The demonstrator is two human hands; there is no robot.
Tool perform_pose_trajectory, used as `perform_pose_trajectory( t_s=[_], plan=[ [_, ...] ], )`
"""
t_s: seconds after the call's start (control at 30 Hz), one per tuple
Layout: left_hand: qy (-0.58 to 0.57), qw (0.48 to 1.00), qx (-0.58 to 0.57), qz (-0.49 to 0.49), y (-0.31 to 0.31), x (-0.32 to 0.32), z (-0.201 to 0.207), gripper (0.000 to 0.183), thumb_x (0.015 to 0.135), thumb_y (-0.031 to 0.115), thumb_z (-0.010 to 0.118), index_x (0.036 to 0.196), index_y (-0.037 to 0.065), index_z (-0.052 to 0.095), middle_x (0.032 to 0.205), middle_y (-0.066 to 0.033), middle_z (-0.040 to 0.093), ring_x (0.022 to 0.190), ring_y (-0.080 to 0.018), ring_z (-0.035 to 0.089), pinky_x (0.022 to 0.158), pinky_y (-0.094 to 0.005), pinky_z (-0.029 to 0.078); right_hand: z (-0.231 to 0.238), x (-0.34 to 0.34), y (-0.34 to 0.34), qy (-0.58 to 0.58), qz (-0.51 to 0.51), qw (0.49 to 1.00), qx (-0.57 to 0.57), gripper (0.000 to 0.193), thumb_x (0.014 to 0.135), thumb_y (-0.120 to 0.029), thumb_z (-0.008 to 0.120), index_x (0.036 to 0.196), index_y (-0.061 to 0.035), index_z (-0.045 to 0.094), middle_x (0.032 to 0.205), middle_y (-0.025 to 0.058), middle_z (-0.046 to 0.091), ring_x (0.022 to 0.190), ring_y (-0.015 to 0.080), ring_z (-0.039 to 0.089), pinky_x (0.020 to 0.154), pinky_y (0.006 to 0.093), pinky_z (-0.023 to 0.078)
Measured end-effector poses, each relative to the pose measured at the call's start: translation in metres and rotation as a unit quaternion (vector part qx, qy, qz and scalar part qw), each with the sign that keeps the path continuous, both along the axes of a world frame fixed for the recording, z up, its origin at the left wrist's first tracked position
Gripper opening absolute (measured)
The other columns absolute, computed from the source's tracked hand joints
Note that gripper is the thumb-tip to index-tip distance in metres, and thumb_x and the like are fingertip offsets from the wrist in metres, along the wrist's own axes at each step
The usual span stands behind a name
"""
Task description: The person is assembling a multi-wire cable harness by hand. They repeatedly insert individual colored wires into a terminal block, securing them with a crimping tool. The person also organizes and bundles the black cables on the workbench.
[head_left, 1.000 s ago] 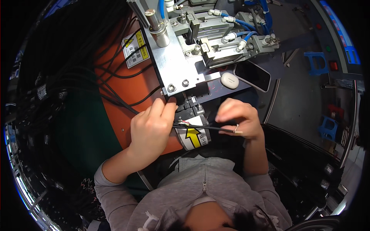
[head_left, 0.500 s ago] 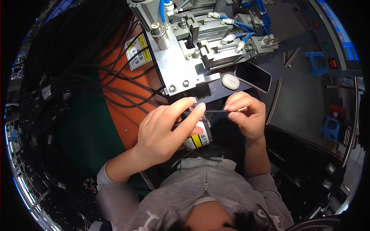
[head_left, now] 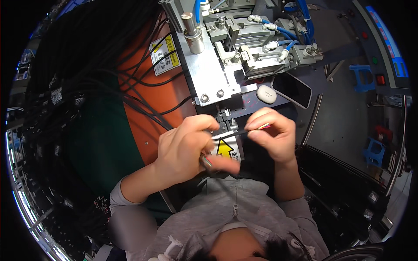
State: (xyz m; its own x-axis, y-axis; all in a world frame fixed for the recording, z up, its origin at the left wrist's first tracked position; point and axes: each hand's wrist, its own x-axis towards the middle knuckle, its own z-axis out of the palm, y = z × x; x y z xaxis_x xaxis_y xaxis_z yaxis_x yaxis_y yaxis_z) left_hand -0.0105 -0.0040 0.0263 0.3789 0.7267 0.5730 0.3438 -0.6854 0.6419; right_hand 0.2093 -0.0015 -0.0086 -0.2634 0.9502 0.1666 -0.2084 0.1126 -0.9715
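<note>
My right hand (head_left: 275, 134) pinches a black cable (head_left: 238, 134) between thumb and fingertips. Thin coloured wires (head_left: 264, 127) stick out of the cable's stripped end above the thumb. The cable runs leftward, taut, to my left hand (head_left: 185, 145), whose fingers are curled. A second bundle of coloured wire ends (head_left: 207, 162) shows beneath the left fingers, beside the thumb, which is smeared by motion. Under the hands lies a white cover with a yellow arrow label (head_left: 224, 150). Just beyond them is a small metal fixture (head_left: 227, 122).
A metal machine with pneumatic cylinders (head_left: 261, 61) and blue hoses (head_left: 305, 17) fills the far middle. Right of its plate lie a white oval case (head_left: 266, 94) and a phone (head_left: 292, 89). Many black cables (head_left: 87, 56) spread over the orange surface (head_left: 143, 126) on the left.
My left hand has gone from stretched fingers to curled ones, its thumb swinging down. Coloured wire ends now show under it. The right hand keeps its pinch. The whole view has shifted slightly.
</note>
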Motion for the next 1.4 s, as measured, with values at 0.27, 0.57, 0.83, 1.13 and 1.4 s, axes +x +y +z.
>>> perform_pose_trajectory(
  t_s=[0.27, 0.57, 0.83, 1.13, 1.4],
  plan=[
    [0.110, 0.993, 0.004, 0.044, 0.003, 0.008, 0.003, 0.022, 0.073, 0.008, 0.074, 0.091, 0.000, 0.064, 0.074, -0.0079, 0.061, 0.061, -0.0208, 0.060, 0.050, -0.0297, 0.048, 0.001, -0.041, -0.004, 0.121, -0.086, 0.989, -0.016, 0.026, 0.079, 0.005, 0.070, 0.103, 0.0031, 0.062, 0.093, 0.0088, 0.064, 0.084, 0.0121, 0.060, 0.076, 0.0236, 0.048],
    [0.098, 0.991, 0.074, 0.052, 0.003, 0.008, -0.011, 0.019, 0.073, 0.004, 0.071, 0.089, 0.001, 0.061, 0.070, -0.0068, 0.055, 0.058, -0.0188, 0.057, 0.046, -0.0289, 0.045, 0.003, -0.038, 0.009, 0.084, -0.042, 0.994, -0.048, 0.012, 0.075, 0.000, 0.075, 0.084, 0.0020, 0.067, 0.086, 0.0095, 0.064, 0.082, 0.0143, 0.059, 0.073, 0.0265, 0.047],
    [0.195, 0.971, 0.092, 0.104, -0.005, 0.008, -0.018, 0.017, 0.074, 0.006, 0.066, 0.088, 0.001, 0.060, 0.069, -0.0030, 0.046, 0.056, -0.0144, 0.051, 0.043, -0.0272, 0.038, 0.015, -0.036, 0.011, -0.267, -0.134, 0.927, 0.228, 0.015, 0.072, -0.002, 0.074, 0.078, -0.0026, 0.060, 0.077, 0.0090, 0.060, 0.072, 0.0233, 0.056, 0.066, 0.0320, 0.044],
    [0.227, 0.972, 0.037, 0.052, -0.004, 0.007, -0.009, 0.031, 0.070, 0.012, 0.067, 0.097, -0.001, 0.063, 0.075, -0.0058, 0.055, 0.061, -0.0187, 0.057, 0.048, -0.0285, 0.043, 0.012, -0.017, 0.016, -0.173, 0.012, 0.984, 0.028, 0.012, 0.080, -0.006, 0.068, 0.081, 0.0007, 0.058, 0.081, 0.0080, 0.058, 0.077, 0.0175, 0.055, 0.072, 0.0276, 0.043],
    [0.285, 0.950, 0.109, 0.061, -0.009, 0.013, -0.014, 0.035, 0.070, 0.010, 0.064, 0.104, 0.004, 0.067, 0.072, -0.0012, 0.051, 0.056, -0.0101, 0.050, 0.045, -0.0239, 0.037, 0.000, -0.013, 0.015, -0.199, -0.020, 0.979, 0.027, 0.007, 0.080, -0.003, 0.066, 0.081, 0.0015, 0.060, 0.078, 0.0081, 0.059, 0.077, 0.0160, 0.057, 0.072, 0.0278, 0.045]
  ],
)
